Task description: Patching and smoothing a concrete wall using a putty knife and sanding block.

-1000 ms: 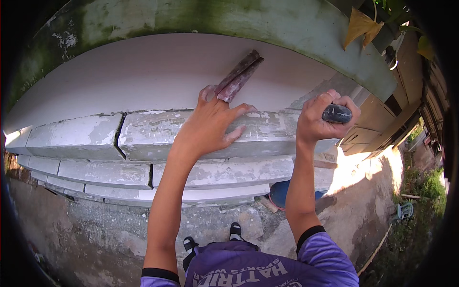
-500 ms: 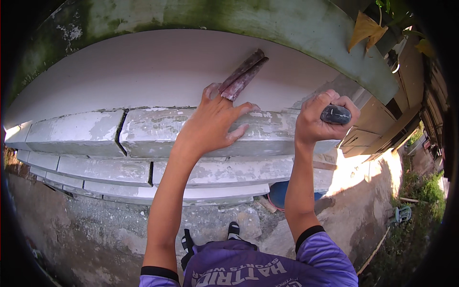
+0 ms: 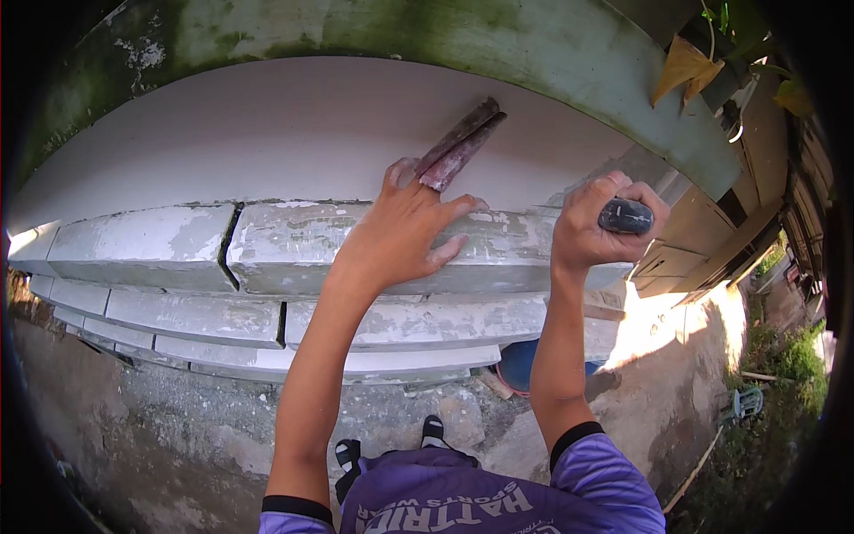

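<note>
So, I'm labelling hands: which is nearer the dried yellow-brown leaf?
Right. The right hand is below and left of the dried leaf; the left hand is much farther left.

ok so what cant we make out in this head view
Dark-handled tool, head view: the right-hand grip hides all but its handle end.
Left-hand grip, head view: the smeared maroon piece blocks its middle fingers, so its hold is unclear.
Blue tub, head view: partly behind the right forearm.
Plant, head view: cut off by the top edge.
</note>
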{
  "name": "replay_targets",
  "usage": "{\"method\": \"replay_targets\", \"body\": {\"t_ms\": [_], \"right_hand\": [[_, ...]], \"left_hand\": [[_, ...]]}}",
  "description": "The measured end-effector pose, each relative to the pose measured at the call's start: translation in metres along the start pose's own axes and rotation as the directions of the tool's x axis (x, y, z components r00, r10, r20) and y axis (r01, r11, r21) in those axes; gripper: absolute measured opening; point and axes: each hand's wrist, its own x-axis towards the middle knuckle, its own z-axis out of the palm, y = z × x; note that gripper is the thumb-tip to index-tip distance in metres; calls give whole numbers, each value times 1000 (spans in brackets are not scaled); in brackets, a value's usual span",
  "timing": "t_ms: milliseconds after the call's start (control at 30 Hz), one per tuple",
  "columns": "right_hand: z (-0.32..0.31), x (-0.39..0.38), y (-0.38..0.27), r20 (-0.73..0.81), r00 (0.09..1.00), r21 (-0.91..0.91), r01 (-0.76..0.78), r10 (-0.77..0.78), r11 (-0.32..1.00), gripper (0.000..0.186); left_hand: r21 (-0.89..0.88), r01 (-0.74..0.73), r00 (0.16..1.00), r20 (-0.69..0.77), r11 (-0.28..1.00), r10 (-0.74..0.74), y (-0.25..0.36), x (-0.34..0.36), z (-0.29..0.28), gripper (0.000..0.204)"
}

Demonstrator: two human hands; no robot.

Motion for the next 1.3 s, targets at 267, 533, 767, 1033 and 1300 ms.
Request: {"method": "replay_targets", "body": {"t_ms": [267, 533, 767, 1033, 1300], "right_hand": [[-1, 0, 7, 48, 996, -156, 86, -80, 984, 18], [-3, -1, 9, 151, 965, -301, 252, -215, 920, 18], [-8, -3, 11, 46, 998, -149, 51, -44, 988, 19], [-6, -1, 4, 172, 964, -257, 242, -202, 936, 18], [-10, 11, 22, 146, 969, -265, 233, -200, 936, 17]], "left_hand": [[11, -4, 1000, -16, 1000, 5, -3, 1, 3, 40], [-10, 4, 1000, 15, 1000, -4, 0, 0, 1, 39], [4, -3, 1000, -20, 1000, 3, -3, 2, 3, 37], [-16, -32, 997, -71, 999, 31, 0, 0, 4, 38], [6, -5, 1000, -27, 1000, 5, -2, 1, 0, 39]]}}
